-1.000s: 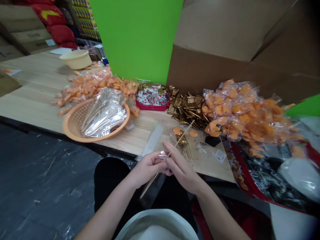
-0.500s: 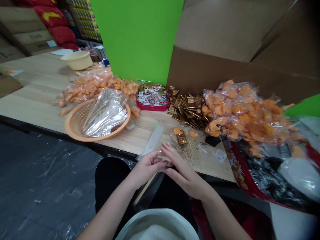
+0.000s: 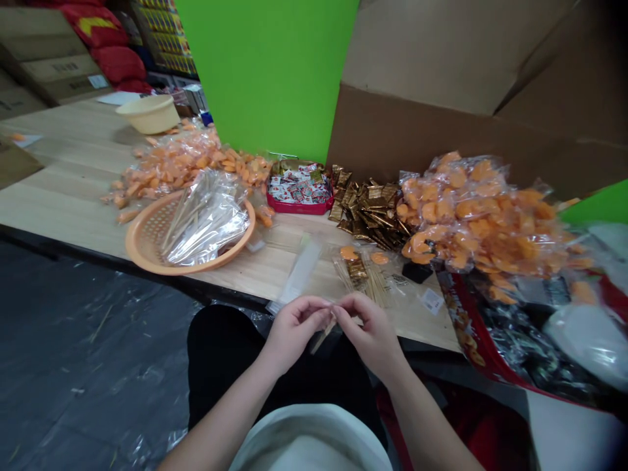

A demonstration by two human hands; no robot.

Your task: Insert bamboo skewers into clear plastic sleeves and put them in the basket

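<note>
Over my lap, at the table's front edge, my left hand (image 3: pixel 296 332) and my right hand (image 3: pixel 371 332) meet fingertip to fingertip. Both pinch the top of a clear plastic bag, whose outline is hard to see. Thin wooden sticks (image 3: pixel 322 338) hang below the fingers, apparently inside that bag. Just beyond the left hand lies a stack of flat clear bags (image 3: pixel 297 273). Past the right hand, more wooden sticks (image 3: pixel 375 284) lie on the table with a gold packet (image 3: pixel 357 271) and orange pieces (image 3: pixel 379 258) on them.
An orange basket (image 3: pixel 135 245) holds bagged sticks. Behind are orange bagged pieces (image 3: pixel 181 160), a red tin (image 3: pixel 299 207) of small sachets, gold packets (image 3: pixel 370 206) and another orange heap (image 3: pixel 481 209). A red container (image 3: pixel 468 327) stands right; a pale tub (image 3: pixel 311 418) sits below my hands.
My right hand has gone from flat, outstretched fingers to a pinch beside my left. The sticks have shifted up and right, showing less below the fingers.
</note>
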